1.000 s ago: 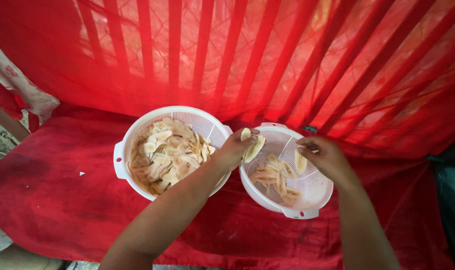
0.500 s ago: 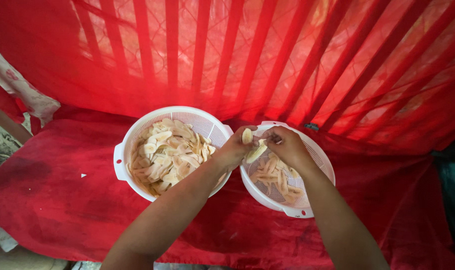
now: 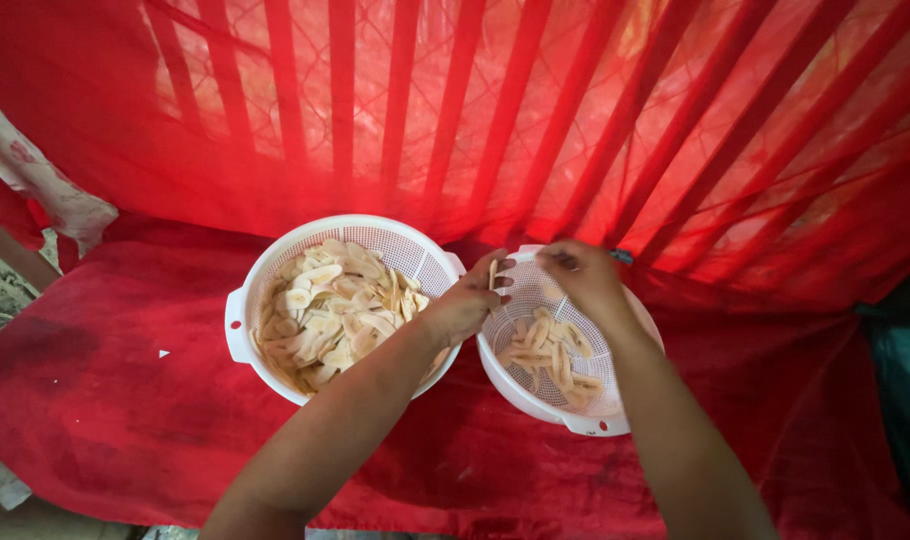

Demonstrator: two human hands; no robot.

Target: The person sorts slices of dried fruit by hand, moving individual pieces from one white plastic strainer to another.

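Pale banana slice [image 3: 492, 274] pinched upright in left hand [image 3: 467, 305] fingers over the small white plastic colander [image 3: 535, 395]; right hand [image 3: 583, 280] curled, grip unclear.

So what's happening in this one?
A person works over two white colanders on a red cloth. The left hand pinches a pale slice between the two, while the right hand hovers over the smaller colander, which holds a few slices. The larger colander on the left is heaped with them. What the right hand's grip holds, if anything, is unclear.
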